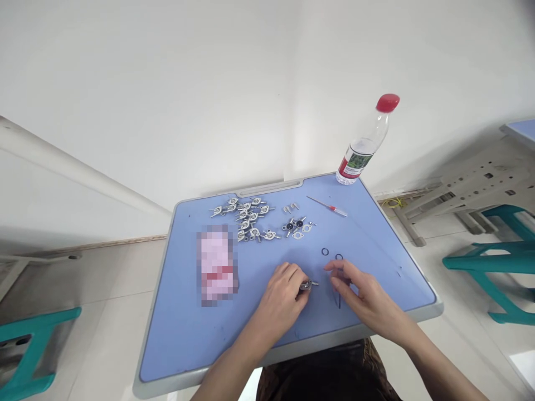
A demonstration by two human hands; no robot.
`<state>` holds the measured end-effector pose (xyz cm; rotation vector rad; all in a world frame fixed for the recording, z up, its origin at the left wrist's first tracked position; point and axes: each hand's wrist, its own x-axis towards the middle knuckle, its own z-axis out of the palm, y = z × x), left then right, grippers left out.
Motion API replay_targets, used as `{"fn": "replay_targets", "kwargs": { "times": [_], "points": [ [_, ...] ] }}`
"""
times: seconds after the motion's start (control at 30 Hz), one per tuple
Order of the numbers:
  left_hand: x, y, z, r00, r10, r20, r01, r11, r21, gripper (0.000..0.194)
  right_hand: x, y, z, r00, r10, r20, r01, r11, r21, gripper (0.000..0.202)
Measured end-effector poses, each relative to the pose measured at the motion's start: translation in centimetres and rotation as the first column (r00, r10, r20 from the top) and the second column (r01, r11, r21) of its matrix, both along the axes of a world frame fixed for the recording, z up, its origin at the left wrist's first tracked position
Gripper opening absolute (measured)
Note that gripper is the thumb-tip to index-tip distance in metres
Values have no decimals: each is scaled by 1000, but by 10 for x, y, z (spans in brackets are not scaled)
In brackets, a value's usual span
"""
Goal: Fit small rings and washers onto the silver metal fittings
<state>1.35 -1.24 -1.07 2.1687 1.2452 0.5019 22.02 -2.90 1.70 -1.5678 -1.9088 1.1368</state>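
My left hand [286,295] is closed round a small metal valve-like part [306,285] low over the blue table. To its right, my right hand [361,289] has its thumb and fingers apart, with nothing visible between them. Two black rings lie just beyond it, one ring [325,252] in plain view and another ring [339,257] by the fingertips. A thin dark item [339,301] shows beneath the right hand. Farther back sit metal parts with black discs [295,224], flat metal plates [297,235] and small clips [291,208].
Several metal parts [246,220] are grouped at the back left of the blue table [175,328]. A blurred pink packet [216,264] lies left. A red-and-clear screwdriver [332,208] and a red-capped bottle [361,150] are at the back right. Green stools [497,267] stand beside the table.
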Motion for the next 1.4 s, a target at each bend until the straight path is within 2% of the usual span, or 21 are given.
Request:
{"fn": "replay_targets", "kwargs": {
  "times": [0.23,0.37,0.53,0.73,0.93,1.4],
  "points": [
    [2,-2,0,1000,2,-26,0,997,80,18,-3,-6,0,1000,-3,15,0,988,157,18],
    [3,-2,-2,999,-4,-48,11,989,148,18,-3,-10,-3,999,27,-29,-25,995,93,20],
    [3,-3,-3,997,-17,-80,32,981,192,18,-1,-13,-4,997,-56,-53,62,992,106,24],
    [2,-2,-2,996,-36,-76,50,981,187,17,-1,-9,-6,987,-33,-155,50,993,109,29],
    [1,0,-4,1000,-16,-8,17,988,151,16,0,-6,-10,981,-56,-186,89,981,174,30],
    [1,4,-4,999,28,28,-30,997,74,14,-2,3,-17,953,-82,-292,138,974,178,29]
  ]
}}
